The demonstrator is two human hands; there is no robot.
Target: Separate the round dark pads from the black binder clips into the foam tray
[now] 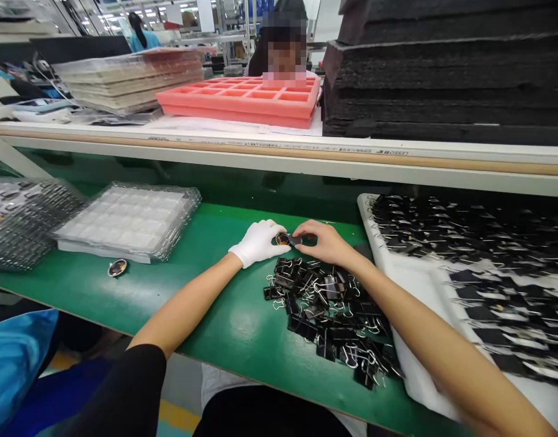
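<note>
My left hand (261,241), in a white glove, pinches a small round part (282,239) with a shiny rim and an amber-coloured inside. Close beside it, my bare right hand (322,240) has its thumb and fingers closed on a small dark piece (295,240) that touches or nearly touches the round part. Its exact kind is too small to make out. Just below both hands spreads a loose heap of black binder clips (329,288) with silver wire handles. Another round, shiny-rimmed part (117,267) lies alone on the green table at left.
Clear plastic trays (128,218) are stacked at left, with more filled trays (24,218) beyond. A white tray (418,285) of black parts stands at right. The shelf (242,149) above bears a pink foam tray (238,103) and black foam sheets (443,91). A person (283,42) is opposite.
</note>
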